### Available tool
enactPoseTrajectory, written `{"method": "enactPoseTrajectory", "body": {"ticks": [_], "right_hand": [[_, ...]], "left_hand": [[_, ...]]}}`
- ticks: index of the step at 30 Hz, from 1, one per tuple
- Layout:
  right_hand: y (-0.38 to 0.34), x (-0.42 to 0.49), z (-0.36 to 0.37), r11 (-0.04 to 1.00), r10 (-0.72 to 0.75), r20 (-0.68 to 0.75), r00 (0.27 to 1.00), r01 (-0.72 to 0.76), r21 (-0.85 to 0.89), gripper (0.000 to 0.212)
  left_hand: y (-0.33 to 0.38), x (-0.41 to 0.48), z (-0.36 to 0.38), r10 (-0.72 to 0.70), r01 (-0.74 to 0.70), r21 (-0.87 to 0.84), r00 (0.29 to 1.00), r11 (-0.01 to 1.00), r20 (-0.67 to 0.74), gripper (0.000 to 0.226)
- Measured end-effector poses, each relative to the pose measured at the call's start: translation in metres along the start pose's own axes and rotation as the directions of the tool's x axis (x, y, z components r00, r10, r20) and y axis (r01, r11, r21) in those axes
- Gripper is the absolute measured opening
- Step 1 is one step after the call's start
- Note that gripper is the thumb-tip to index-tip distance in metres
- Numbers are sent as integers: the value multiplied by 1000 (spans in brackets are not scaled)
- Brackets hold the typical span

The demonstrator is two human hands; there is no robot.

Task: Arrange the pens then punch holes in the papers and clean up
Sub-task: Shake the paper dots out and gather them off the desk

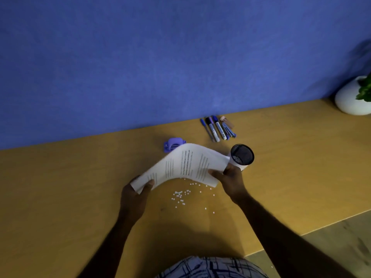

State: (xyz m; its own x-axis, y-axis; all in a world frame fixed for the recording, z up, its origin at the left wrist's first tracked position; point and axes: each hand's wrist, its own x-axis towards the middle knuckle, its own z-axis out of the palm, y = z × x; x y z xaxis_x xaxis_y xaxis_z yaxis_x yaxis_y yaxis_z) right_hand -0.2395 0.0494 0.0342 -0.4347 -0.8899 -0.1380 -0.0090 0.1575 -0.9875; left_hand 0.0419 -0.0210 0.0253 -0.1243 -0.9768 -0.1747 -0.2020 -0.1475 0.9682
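At frame centre, the left hand point(138, 189) and right hand point(230, 177) each pinch an end of the printed papers point(186, 163), which arch up between them. They look lifted clear of the punched dots point(184, 195) scattered below, probably ahead of cleanup; the pens point(217, 128) lie in a row above.

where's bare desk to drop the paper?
Bare patches: wide desk left of the hole punch and left hand; also between the mesh cup and plant pot. Crowded: pens by the wall, confetti under the paper.
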Motion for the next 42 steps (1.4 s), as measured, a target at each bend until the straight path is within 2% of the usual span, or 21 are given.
{"method": "enactPoseTrajectory", "body": {"ticks": [3, 7, 11, 15, 18, 20, 23, 25, 27, 28, 30, 31, 36, 38, 42], "right_hand": [[-1, 1, 1, 998, -16, 38, 999, 18, -59, 33], [6, -1, 4, 993, 37, 41, 998, -32, -115, 28], [-7, 4, 4, 995, -23, 33, 999, 26, -98, 35], [-10, 7, -3, 1000, -22, 32, 999, 21, 11, 34], [-3, 2, -8, 993, 48, 59, 997, -54, 102, 30], [3, -5, -9, 983, 100, 69, 993, -109, 146, 27], [13, -16, -7, 959, 147, 50, 988, -155, 236, 32], [18, -24, -1, 927, 208, 28, 978, -206, 312, 33], [22, -32, 4, 874, 287, 27, 958, -273, 403, 36], [22, -36, 9, 841, 320, 42, 946, -305, 446, 37], [24, -43, 19, 789, 365, 78, 928, -353, 503, 36], [25, -47, 25, 770, 385, 91, 919, -374, 517, 35], [32, -61, 46, 716, 442, 115, 890, -427, 552, 36], [33, -67, 52, 733, 412, 133, 902, -415, 539, 35], [38, -75, 62, 766, 376, 203, 904, -427, 481, 48]], "left_hand": [[-1, -3, 5, -6, 6, 6, 1000, 1000, 17, 27], [-10, 1, 9, -41, 42, 12, 998, 999, -43, 32], [0, 8, 5, -41, 42, 30, 998, 999, -57, 36], [9, 12, -10, 68, -65, 95, 997, 993, -33, 36], [4, 14, -17, 51, -44, 125, 997, 991, -58, 39], [-4, 12, -19, 5, -2, 44, 997, 999, -78, 56], [-13, 5, -20, -184, 163, -138, 971, 977, -155, 78], [-21, -4, -19, -283, 268, -104, 942, 958, -180, 81], [-28, -17, -13, -343, 343, -23, 930, 939, -133, 68], [-31, -25, -10, -353, 352, -27, 933, 936, -64, 52], [-31, -41, -2, -347, 358, -128, 932, 925, 104, 19], [-30, -48, 2, -337, 358, -163, 930, 919, 145, 13], [-24, -57, 11, -300, 308, -110, 950, 945, 80, 34], [-25, -55, 4, -292, 294, -78, 956, 953, 31, 29], [-31, -51, -26, -252, 251, 22, 967, 968, 29, 18]]}}
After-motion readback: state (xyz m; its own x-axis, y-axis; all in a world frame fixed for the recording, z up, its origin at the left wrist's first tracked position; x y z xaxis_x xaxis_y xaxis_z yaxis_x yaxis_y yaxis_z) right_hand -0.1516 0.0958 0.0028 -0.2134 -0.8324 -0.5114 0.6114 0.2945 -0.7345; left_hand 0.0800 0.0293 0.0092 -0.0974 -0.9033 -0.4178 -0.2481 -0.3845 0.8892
